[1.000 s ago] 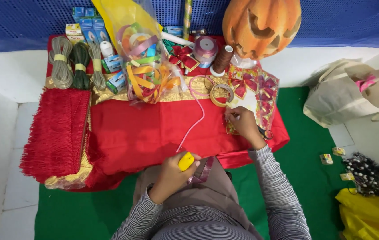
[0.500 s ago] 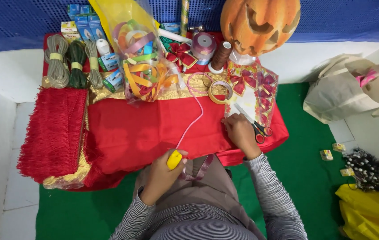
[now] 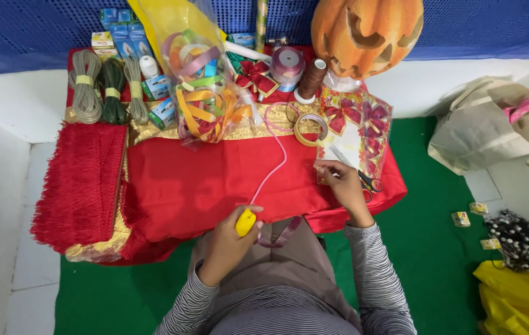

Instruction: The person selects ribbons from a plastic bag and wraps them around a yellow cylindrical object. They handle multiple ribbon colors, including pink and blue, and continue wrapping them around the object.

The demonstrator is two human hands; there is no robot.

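Head view: low in the frame's centre the left hand [image 3: 230, 239] grips a yellow lighter [image 3: 245, 222] at the pink ribbon [image 3: 275, 170] end, while the right hand [image 3: 340, 180] reaches, fingers loosely curled, toward scissors [image 3: 363, 178] right of centre on the red-draped counter [image 3: 202, 180].

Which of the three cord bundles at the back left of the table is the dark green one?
The middle bundle is the dark green one. The bundle left of it and the slimmer one right of it are both pale beige.

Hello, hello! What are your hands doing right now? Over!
Left hand grips a small yellow object, pink ribbon running from it. Right hand rests on the red cloth, touching the scissors. Tape roll beside them.
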